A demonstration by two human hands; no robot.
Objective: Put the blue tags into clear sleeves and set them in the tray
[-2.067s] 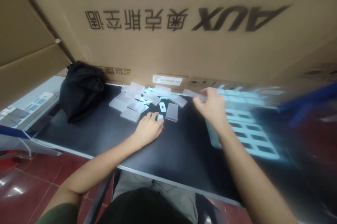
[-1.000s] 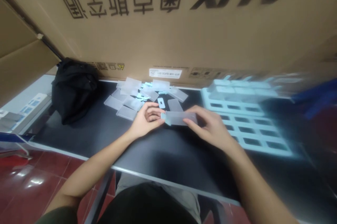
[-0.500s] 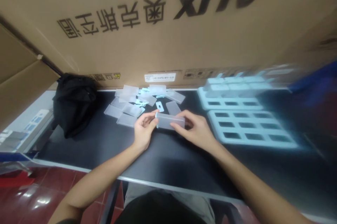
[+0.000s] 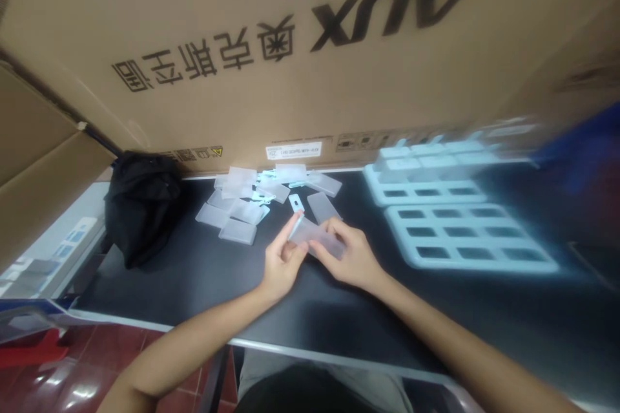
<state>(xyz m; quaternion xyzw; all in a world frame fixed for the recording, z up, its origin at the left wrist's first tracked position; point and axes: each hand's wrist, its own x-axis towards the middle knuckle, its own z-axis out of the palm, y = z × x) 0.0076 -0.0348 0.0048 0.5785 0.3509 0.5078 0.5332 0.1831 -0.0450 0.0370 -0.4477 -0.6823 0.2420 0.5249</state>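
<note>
Both hands grip one translucent popsicle mold point(image 4: 317, 236), held tilted above the dark table. At its upper-left end, where a light blue rim shows, my left hand point(image 4: 282, 259) is closed with thumb and fingers on it. My right hand point(image 4: 352, 250) pinches the body from the right, covering its lower end. Just beyond the hands lie a small light blue lid with a slot point(image 4: 296, 203) and another clear mold point(image 4: 323, 207). A loose pile of clear molds point(image 4: 237, 230) and light blue sticks point(image 4: 263, 196) spreads to the left.
A light blue rack with rectangular openings point(image 4: 450, 229) lies at the right. Behind it, a second rack point(image 4: 382, 193) carries several capped molds point(image 4: 421, 164). A black bag point(image 4: 140, 206) sits at the left. A large cardboard box point(image 4: 217, 103) walls off the table's back.
The popsicle mold has tilted, its right end dropping, and come slightly nearer. My left hand has moved right and down, closer to my right hand. The view has shifted slightly.
</note>
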